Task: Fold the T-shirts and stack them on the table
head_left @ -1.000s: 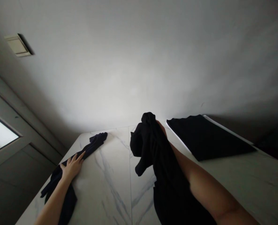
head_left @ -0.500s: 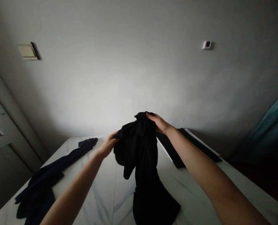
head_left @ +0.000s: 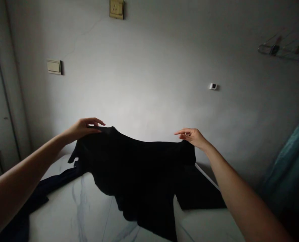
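A black garment (head_left: 139, 171) hangs stretched between my two hands, its upper edge sagging a little in the middle. My left hand (head_left: 87, 127) grips the garment's upper left corner between thumb and fingers. At the upper right corner, my right hand (head_left: 192, 137) pinches the cloth, with some fingers stretched out to the left. The garment's lower part drops in front of the table towards me, its bottom partly out of view. Its exact cut is hard to make out in the dark cloth.
A dark navy garment (head_left: 58, 179) lies along the left of the white marbled table (head_left: 71, 208). On the right sits a flat black thing (head_left: 202, 191) with a white edge. Behind stands a grey wall (head_left: 149, 84) with a switch (head_left: 53, 67); a teal cloth (head_left: 288, 161) hangs at right.
My hands have moved apart, left and right, spreading the bunched black garment out wide. The view has tilted up, showing more of the wall.
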`<move>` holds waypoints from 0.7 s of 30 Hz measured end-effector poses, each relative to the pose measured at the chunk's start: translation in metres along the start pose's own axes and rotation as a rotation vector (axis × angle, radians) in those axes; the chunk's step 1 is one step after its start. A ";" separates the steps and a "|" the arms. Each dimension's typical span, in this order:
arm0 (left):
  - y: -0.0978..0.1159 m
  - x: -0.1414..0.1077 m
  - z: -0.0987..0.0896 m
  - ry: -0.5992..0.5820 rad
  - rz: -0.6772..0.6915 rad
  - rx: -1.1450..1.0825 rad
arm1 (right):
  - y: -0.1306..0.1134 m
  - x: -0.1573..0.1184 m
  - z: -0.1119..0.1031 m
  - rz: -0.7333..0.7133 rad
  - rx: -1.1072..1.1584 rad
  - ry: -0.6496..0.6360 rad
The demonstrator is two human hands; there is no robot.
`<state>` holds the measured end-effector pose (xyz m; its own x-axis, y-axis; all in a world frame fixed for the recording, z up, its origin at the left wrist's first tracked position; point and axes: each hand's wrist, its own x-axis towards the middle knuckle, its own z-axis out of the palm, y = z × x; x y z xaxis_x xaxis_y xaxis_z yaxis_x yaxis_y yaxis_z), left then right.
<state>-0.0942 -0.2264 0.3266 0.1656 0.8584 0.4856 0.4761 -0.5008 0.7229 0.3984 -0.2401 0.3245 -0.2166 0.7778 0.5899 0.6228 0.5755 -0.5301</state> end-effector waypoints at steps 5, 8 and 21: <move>0.000 -0.002 -0.045 -0.004 -0.047 0.052 | -0.004 -0.010 -0.032 0.012 0.011 -0.282; 0.001 -0.006 -0.062 -0.002 -0.048 0.069 | -0.013 -0.015 -0.033 0.008 0.011 -0.272; 0.051 -0.016 -0.067 0.209 0.073 0.312 | -0.033 0.000 -0.015 0.044 0.339 0.201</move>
<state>-0.1303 -0.2732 0.3892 0.0441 0.7642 0.6435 0.7152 -0.4739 0.5137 0.3891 -0.2629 0.3513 -0.0229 0.7581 0.6517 0.3372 0.6195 -0.7089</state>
